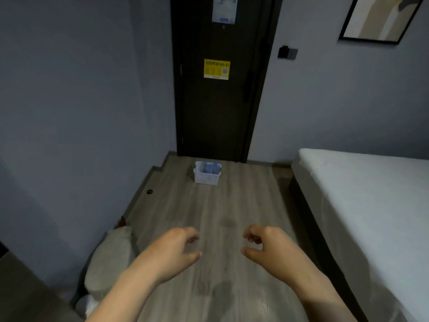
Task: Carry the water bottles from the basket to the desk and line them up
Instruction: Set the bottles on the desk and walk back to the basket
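A white slotted basket [206, 178] stands on the wooden floor far ahead, just in front of the dark door. Several clear water bottles [210, 167] with blue caps and labels stand upright inside it. My left hand [177, 248] and my right hand [267, 246] hang in the air over the floor, well short of the basket. Both have loosely curled fingers and hold nothing. A dark surface corner [21, 291] at the lower left may be the desk; I cannot tell.
A bed [362, 189] with a white mattress fills the right side. A pale stuffed sack [111, 259] and a clear plastic bag [87, 305] lie along the left wall. A small black disc [149, 191] sits on the floor by the skirting. The dark door [218, 108] is shut.
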Tool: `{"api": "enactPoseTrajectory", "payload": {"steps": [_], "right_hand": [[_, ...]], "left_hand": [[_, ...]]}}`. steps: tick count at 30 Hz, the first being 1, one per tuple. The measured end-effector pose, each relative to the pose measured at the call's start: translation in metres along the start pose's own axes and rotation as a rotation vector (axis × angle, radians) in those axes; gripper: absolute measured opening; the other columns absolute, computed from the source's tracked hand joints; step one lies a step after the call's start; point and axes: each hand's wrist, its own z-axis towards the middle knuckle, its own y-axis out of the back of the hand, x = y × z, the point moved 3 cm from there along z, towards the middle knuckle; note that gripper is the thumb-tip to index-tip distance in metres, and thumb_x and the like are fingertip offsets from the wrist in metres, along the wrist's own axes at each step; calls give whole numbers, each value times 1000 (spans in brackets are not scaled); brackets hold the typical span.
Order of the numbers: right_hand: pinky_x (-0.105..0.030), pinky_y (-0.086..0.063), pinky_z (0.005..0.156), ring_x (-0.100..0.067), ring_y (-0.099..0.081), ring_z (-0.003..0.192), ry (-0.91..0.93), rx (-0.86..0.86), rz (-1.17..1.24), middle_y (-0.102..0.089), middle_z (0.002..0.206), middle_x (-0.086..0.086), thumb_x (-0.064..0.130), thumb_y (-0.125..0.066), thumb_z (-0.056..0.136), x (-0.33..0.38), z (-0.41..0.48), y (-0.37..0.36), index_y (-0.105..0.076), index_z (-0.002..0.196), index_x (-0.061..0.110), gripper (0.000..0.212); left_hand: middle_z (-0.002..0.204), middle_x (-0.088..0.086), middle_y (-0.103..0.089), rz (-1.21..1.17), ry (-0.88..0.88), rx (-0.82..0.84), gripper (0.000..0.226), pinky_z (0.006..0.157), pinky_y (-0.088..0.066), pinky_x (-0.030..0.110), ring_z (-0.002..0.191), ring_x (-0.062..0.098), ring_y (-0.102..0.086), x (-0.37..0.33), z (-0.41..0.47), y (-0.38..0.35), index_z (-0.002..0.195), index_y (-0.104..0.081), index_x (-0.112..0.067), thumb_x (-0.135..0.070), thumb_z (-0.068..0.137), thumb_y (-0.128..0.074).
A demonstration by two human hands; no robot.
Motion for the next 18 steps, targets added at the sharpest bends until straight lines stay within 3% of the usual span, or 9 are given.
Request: {"api": "enactPoseTrajectory", "payload": {"steps": [7, 12, 18], "right_hand": [[-20, -48, 90, -3, -56, 102, -64, 47, 38, -60, 112, 13, 42, -62, 85, 7, 121, 8, -58, 121, 28, 38], [-16, -48, 87, 0, -56, 99, -62, 58, 34, -59, 111, 16, 41, -63, 87, -11, 196, 16, -56, 122, 30, 37], [-24, -53, 87, -1, -58, 95, -51, 68, 10, -62, 109, 14, 43, -63, 86, -50, 319, 35, -58, 118, 33, 34]], "left_hand": [[124, -6, -58, 12, -17, 17, 40, 94, -41, 19, 115, 8, -53, 44, 110, 41, 125, -55, -25, -39, 87, -60], [120, -7, -60, -5, -26, 52, 36, 93, -43, 20, 109, 7, -56, 63, 189, 47, 118, -57, -25, -39, 85, -61], [116, -5, -62, 7, -13, 22, 33, 92, -42, 19, 109, 7, -57, 77, 307, 60, 115, -60, -23, -36, 85, -63]]}}
